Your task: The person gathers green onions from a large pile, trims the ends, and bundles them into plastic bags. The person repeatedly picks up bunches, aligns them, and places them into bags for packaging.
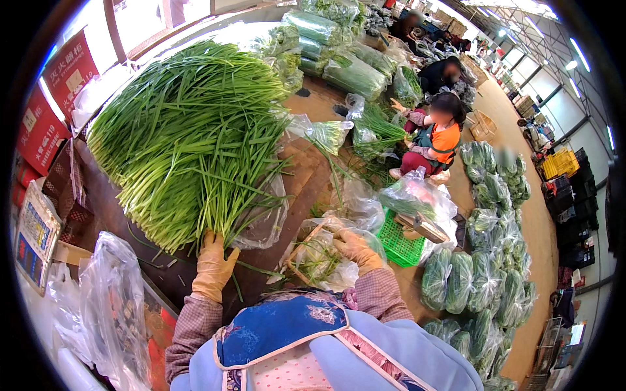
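Note:
A large heap of garlic chives lies on a brown table. My left hand, in an orange rubber glove, is at the heap's near edge, fingers among the stem ends; whether they grip any stems cannot be told. To the right, my right hand, gloved alike, is over a plastic-lined basket with loose green scraps inside. Its fingertips are near the scraps, and whether it holds any is unclear. A clear plastic bag lies partly under the heap's right side.
Right of the basket stands a green plastic crate with bagged greens on top. A person in an orange vest crouches beyond, handling greens. Bagged vegetables line the floor at right; more bags lie at the table's far end. Plastic bags hang at left.

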A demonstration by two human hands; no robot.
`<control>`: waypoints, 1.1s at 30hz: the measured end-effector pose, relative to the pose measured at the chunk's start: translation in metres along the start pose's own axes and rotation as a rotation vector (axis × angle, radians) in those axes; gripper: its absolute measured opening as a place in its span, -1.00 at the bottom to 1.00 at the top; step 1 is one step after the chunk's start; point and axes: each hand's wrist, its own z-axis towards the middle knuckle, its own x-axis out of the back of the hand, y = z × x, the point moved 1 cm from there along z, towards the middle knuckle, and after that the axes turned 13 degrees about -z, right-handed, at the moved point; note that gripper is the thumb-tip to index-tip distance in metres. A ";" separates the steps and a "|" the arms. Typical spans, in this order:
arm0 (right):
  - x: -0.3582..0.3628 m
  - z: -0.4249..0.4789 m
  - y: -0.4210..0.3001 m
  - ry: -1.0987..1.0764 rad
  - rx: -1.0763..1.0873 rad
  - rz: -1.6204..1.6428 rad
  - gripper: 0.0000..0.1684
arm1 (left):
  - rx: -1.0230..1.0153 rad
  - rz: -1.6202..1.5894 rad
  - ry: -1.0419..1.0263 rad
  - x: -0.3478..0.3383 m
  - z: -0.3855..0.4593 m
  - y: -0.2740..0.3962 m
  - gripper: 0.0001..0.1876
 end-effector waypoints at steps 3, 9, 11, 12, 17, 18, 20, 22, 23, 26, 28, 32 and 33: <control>0.002 -0.004 -0.003 -0.011 -0.019 0.039 -0.52 | -0.013 -0.008 -0.005 0.000 -0.001 -0.002 -0.38; 0.001 -0.005 -0.001 -0.059 -0.066 0.051 -0.58 | -0.024 -0.025 -0.024 0.003 0.000 -0.002 -0.37; -0.001 -0.005 0.001 -0.047 -0.067 0.036 -0.58 | 0.014 -0.015 -0.044 0.005 0.000 0.004 -0.36; -0.001 -0.004 0.001 -0.040 -0.066 0.028 -0.58 | 0.007 -0.011 -0.046 0.006 0.001 0.005 -0.36; -0.001 0.001 0.004 -0.076 -0.041 0.013 -0.53 | -0.019 0.006 -0.029 0.007 0.000 0.007 -0.36; -0.004 0.002 -0.001 -0.094 -0.014 0.001 -0.50 | -0.058 -0.019 0.018 0.010 -0.003 0.006 -0.42; 0.005 0.005 -0.003 -0.063 0.115 -0.061 -0.53 | -0.130 -0.065 0.119 0.013 -0.004 0.003 -0.54; 0.012 0.009 -0.020 -0.036 0.123 0.161 -0.62 | -0.141 -0.076 0.259 0.005 -0.001 -0.019 -0.75; 0.015 0.010 -0.027 -0.018 0.028 0.406 -0.69 | -0.156 -0.096 0.331 0.009 0.004 -0.011 -0.86; 0.021 0.029 -0.054 -0.046 0.080 0.646 -0.86 | -0.207 -0.102 0.457 0.014 0.010 -0.012 -0.89; 0.022 0.046 -0.079 0.081 0.284 0.722 -0.81 | -0.202 -0.149 0.481 0.017 0.011 -0.007 -0.89; 0.043 0.059 -0.154 0.098 0.420 0.752 -0.72 | -0.054 -0.297 0.429 0.033 0.010 0.016 -0.84; 0.048 0.060 -0.170 0.047 0.430 0.718 -0.70 | -0.011 -0.347 0.410 0.037 0.011 0.021 -0.82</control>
